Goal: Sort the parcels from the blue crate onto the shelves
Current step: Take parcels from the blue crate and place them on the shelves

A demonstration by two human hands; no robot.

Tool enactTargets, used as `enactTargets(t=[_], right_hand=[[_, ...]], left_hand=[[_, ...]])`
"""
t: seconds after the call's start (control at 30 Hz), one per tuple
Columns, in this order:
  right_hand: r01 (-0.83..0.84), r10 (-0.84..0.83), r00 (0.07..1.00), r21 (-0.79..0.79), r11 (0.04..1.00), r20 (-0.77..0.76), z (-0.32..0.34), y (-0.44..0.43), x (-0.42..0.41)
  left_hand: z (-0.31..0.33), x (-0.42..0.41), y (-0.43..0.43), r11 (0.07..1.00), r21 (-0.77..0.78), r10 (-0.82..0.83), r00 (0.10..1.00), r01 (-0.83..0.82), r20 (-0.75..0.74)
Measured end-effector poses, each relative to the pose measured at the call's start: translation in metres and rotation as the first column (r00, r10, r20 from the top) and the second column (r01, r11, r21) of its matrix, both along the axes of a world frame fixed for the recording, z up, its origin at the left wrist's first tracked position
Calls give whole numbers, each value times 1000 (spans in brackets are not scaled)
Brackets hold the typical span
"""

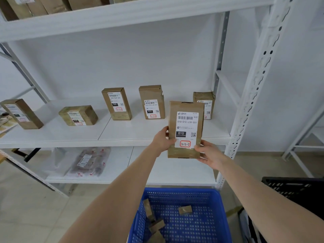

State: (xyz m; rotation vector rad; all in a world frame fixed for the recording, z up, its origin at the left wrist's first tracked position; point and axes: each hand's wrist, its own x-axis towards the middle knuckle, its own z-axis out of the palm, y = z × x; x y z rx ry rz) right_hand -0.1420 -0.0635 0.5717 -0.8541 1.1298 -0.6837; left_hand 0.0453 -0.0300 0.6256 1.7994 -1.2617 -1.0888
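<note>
Bright, even indoor light fills the scene, with no visible lamp; it seems to come from overhead. The white metal shelf board (122,134) and pale wall look slightly washed out. Soft shadows sit under the upper white shelf (133,16) and behind the standing brown cardboard parcels (116,103). Wide-angle distortion bends the perforated white shelf upright (252,95) and stretches the bare forearms. The blue plastic mesh crate (217,216) at the bottom edge is blurred, and small label print is soft.
</note>
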Motion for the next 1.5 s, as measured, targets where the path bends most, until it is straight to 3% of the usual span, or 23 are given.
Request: enactTargets(t=[0.3, 0.6, 0.9, 1.07, 1.2, 1.37, 1.5], right_hand=[[30, -43, 992, -113, 993, -116, -7, -13, 6], [53, -73, 988, -145, 988, -133, -13, -24, 49], [69, -155, 957, -326, 943, -246, -12, -54, 129], [35, -145, 960, -409, 912, -240, -4, -64, 182], [-50, -111, 940, -452, 891, -323, -9, -74, 216], [-169, -41, 908, -453, 876, -417, -21, -79, 247], [-249, -1, 875, -453, 856, -484, -28, -80, 262]], left_hand=[[-9, -6, -19, 995, -16, -97, 980, 101, 175], [-18, 34, -34, 995, -64, -61, 968, 79, 243], [-9, 104, -61, 997, -73, 45, 994, -38, 101], [11, 150, -63, 975, -194, 122, 991, -111, 47], [23, 182, -67, 932, -308, 209, 978, -193, 20], [28, 213, -70, 892, -419, 289, 928, -172, 235], [21, 230, -73, 895, -420, 286, 915, -150, 284]])
